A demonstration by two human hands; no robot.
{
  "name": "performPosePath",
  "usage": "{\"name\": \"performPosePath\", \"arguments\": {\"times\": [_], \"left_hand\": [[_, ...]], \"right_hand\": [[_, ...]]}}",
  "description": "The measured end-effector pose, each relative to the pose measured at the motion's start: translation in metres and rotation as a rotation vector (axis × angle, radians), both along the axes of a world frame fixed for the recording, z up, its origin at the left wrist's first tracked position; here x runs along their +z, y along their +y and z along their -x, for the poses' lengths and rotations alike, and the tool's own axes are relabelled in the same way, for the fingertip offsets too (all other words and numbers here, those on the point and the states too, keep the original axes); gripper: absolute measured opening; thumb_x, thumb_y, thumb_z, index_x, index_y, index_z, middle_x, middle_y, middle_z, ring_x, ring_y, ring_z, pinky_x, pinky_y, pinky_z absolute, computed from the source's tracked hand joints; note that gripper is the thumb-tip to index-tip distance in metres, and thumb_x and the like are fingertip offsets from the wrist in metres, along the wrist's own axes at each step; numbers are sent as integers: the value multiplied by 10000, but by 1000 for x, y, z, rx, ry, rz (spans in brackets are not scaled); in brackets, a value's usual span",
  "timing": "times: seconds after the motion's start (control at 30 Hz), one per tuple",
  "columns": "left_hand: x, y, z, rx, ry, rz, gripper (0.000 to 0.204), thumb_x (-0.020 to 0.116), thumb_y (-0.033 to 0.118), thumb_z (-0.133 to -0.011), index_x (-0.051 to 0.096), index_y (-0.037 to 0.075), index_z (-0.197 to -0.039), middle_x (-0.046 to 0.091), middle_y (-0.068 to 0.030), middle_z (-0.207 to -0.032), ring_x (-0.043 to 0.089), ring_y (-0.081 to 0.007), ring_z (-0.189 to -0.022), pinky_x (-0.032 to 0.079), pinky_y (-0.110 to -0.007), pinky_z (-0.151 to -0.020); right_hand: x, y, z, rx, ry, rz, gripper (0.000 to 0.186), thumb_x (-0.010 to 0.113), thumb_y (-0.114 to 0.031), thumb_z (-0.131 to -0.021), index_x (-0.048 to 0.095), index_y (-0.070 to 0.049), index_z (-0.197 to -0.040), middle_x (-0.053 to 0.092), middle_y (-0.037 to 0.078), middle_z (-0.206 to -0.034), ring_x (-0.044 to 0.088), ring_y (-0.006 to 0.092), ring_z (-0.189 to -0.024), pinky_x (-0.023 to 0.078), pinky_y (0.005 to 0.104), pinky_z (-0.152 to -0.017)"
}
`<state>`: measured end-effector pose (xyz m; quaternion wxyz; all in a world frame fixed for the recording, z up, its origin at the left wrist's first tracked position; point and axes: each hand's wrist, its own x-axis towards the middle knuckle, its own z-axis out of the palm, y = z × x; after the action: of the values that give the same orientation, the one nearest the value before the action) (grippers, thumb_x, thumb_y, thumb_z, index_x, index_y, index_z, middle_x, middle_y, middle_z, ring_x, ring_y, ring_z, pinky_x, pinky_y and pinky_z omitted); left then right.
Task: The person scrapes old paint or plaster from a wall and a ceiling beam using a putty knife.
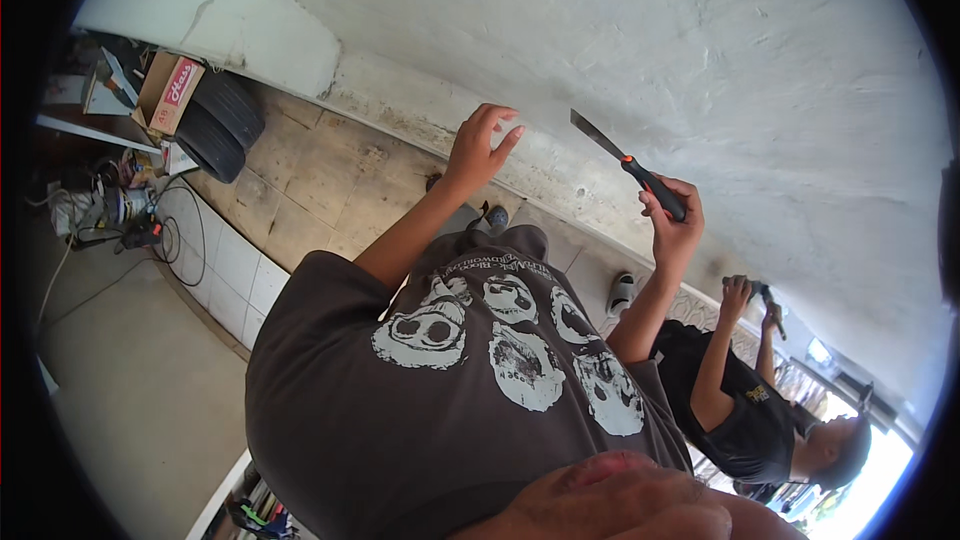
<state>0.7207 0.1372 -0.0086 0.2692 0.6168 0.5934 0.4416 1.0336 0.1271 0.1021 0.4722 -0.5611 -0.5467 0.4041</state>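
Facing the pale wall (640, 20), the person is holding a scraper (626, 159) in the right hand (677, 218), the fingers and thumb wrapping the rear of its black handle (655, 190). The scraper is hanging in front of the wall, its blade (598, 135) pointing up and to the left; whether the edge is meeting the wall, I cannot tell. The left hand (485, 148) is lifting in front of the lower wall, left of the blade, its fingers loosely curling, thumb standing apart and nothing showing between them. If the step in hand is working the blade over the wall, as it seems, doing it well is calling for a low, flat angle, so that the edge is sliding along the wall and its corners are not gouging. Short strokes with even pressure are likely serving better than hard pushes, with the wrist staying firm and the grip perhaps sitting closer to the blade for control. The left hand should be keeping out of the blade's line. A co-worker (735, 395) is standing farther right along the wall, so strokes should be stopping well short of that side.
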Motion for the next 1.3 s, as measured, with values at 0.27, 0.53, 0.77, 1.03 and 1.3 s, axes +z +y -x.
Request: {"name": "performPosePath", "arguments": {"times": [0.27,0.53,0.77,1.03,1.3], "left_hand": [[15,38,-44,283,219,-276,1442,791,758,-655,46,-23,-1610,-3,-383,-1624,142,-515,-1512,168,-687,-1157],[6,71,-68,354,258,-305,1541,838,711,-639,-99,-44,-1603,-128,-402,-1624,-39,-494,-1556,121,-702,-1141],[-6,81,-71,392,273,-394,1540,836,703,-645,-105,-57,-1597,-137,-415,-1614,-30,-530,-1539,126,-682,-1139],[-8,85,-71,393,311,-417,1568,814,746,-622,-87,-111,-1578,-136,-463,-1579,-21,-578,-1515,180,-699,-1105],[-7,84,-71,352,258,-383,1561,848,676,-650,-178,-38,-1585,-237,-410,-1587,-86,-570,-1513,108,-671,-1154]], "right_hand": [[12,17,18,-15,-209,-108,306,848,-104,-862,681,9,-1092,748,76,-918,684,88,-763,554,219,-661],[29,19,13,-62,-427,-124,294,864,-153,-848,715,-37,-1073,762,51,-928,696,90,-812,538,219,-660],[13,14,10,-94,-435,-222,286,871,-147,-837,720,-36,-1054,775,71,-968,721,103,-838,545,218,-637],[-22,12,2,-141,-341,-230,275,826,-72,-868,658,9,-1070,770,122,-1020,719,106,-791,584,226,-600],[-41,11,3,-191,-235,-209,268,817,-36,-866,646,17,-1066,762,166,-1037,733,131,-785,588,221,-587]]}}
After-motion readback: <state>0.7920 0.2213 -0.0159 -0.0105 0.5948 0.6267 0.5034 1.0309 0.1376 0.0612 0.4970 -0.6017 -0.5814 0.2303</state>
